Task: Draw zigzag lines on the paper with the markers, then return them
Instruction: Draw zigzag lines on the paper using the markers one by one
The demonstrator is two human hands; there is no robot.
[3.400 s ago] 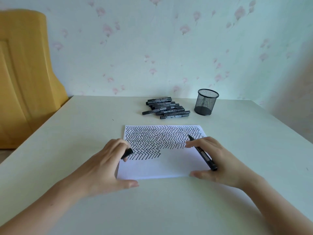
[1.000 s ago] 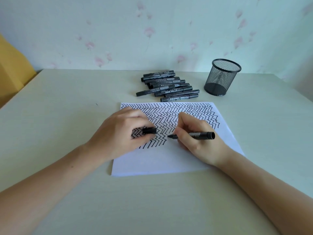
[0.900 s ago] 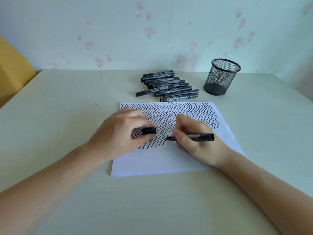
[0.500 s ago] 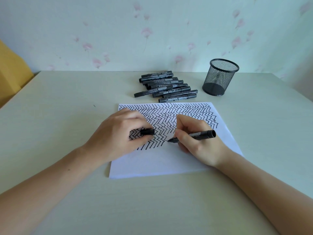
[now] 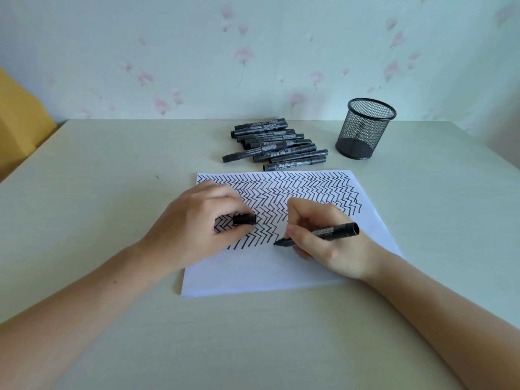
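The right hand (image 5: 332, 240) grips the black marker (image 5: 323, 233), lying sideways, tip pointing left onto the white paper (image 5: 253, 274). The left hand (image 5: 197, 229) pinches its black cap (image 5: 244, 219).

I see a pale, cream-coloured table (image 5: 98, 178) filling most of my view, its far edge running against the wall (image 5: 197, 52). The wall is papered in a soft green-white with scattered pink flowers on thin stems. At the far left corner of the table, a yellow-orange piece of furniture (image 5: 19, 128) stands just beyond the table's left edge; I cannot tell what it is. A small dark speck (image 5: 157, 177) sits on the table's surface, left of centre. At the far right, the wall turns a corner beside the table's right edge.
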